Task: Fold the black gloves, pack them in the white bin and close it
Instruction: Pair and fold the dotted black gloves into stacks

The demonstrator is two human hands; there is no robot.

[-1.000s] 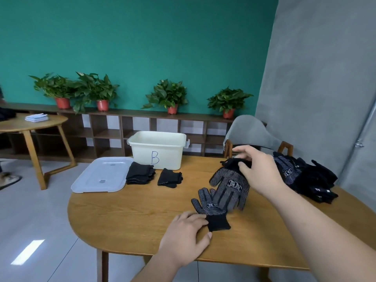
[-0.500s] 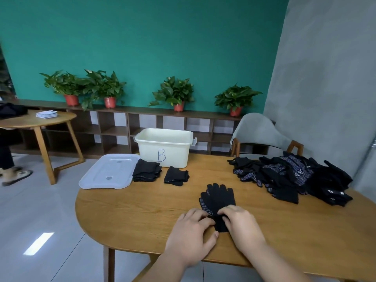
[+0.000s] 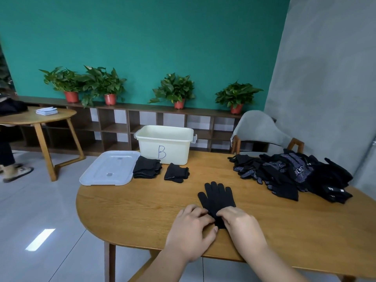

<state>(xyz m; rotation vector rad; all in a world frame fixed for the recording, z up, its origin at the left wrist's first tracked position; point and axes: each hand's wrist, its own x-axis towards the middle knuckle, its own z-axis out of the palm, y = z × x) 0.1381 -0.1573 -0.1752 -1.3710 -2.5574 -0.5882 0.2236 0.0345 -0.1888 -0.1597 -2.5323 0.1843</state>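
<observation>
Surface [image 3: 142, 210]: the rounded near edge runs just below both hands, and the cuff end of the glove pair [image 3: 217, 197] lies near it. Risk: a fold pulled toward the body could drag the pair over that edge.

Loose glove pile [image 3: 289, 176]: far right, well apart. Its fingers sprawl, so a wide right elbow might snag one.

White bin [image 3: 164, 145]: open, on the far side.

Lid [image 3: 109, 167]: flat, just left of the bin, with its near-left corner at the surface edge. A nudge may tip it off.

2 folded stacks [image 3: 147, 169] [image 3: 176, 173]: in front of the bin.

Open room: bare wood between pair and stacks, judged enough for a forward fold.

Left hand [image 3: 189, 231], right hand [image 3: 242, 226]: fingers curled, apparently pinching the cuff end from either side. Risk: an uneven pinch lets the layers slip apart.
</observation>
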